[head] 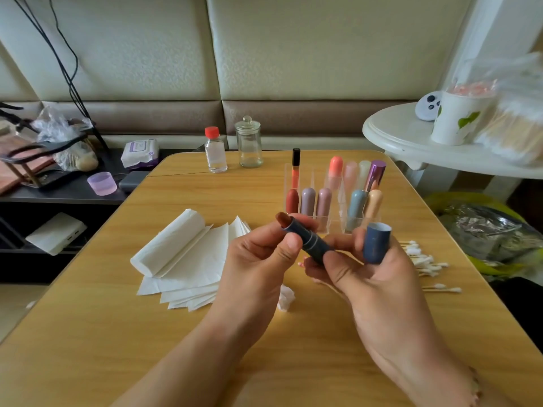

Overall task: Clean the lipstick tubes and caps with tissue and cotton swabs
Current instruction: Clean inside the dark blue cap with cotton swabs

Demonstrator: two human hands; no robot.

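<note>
Single head view, looking forward and down across table (88,333), close over hands, sofa behind.

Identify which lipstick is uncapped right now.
The dark blue lipstick held by both hands, its brownish-red stick exposed; its cap is in the right hand. The organizer's lipsticks stay capped.

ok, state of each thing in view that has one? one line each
navy lipstick: uncapped, bullet out, gripped by both hands
navy cap: off, held in right hand
left hand: pinching the tube
glass jar: lidded, looks empty
clear bottle: red cap on
tissues: fanned out, one rolled
rack lipsticks: capped, upright
</note>
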